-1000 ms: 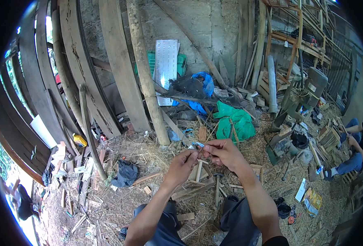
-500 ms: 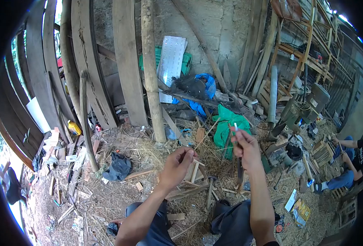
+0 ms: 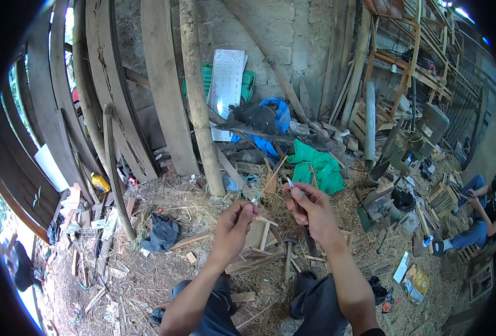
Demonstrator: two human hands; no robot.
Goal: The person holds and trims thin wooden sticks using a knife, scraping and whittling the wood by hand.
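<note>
My left hand (image 3: 231, 232) is closed, thumb against forefinger, with a small white cap-like piece (image 3: 254, 200) showing at its fingertips. My right hand (image 3: 314, 213) grips a slim pen-like stick (image 3: 290, 183) whose pale pointed tip sticks out toward the upper left. Below that palm hangs a dark, flat, blade-like tool (image 3: 309, 242); its upper end is hidden by the hand. Both hands are raised and apart over a small wooden frame or box (image 3: 257, 260) on the ground. A hammer (image 3: 289, 252) stands beside the frame, head up.
Straw and wood scraps cover the ground. Ahead are a wooden post (image 3: 198, 112), green plastic sheeting (image 3: 318, 168) and a black bag (image 3: 162, 231). A person (image 3: 475, 210) sits at the far right. Planks line the left side; a yellow bottle (image 3: 99, 182) stands there.
My right hand has lowered and moved left, turning the stick toward my left hand. The white end seen on the stick is gone; a white piece now shows in my left fingertips.
</note>
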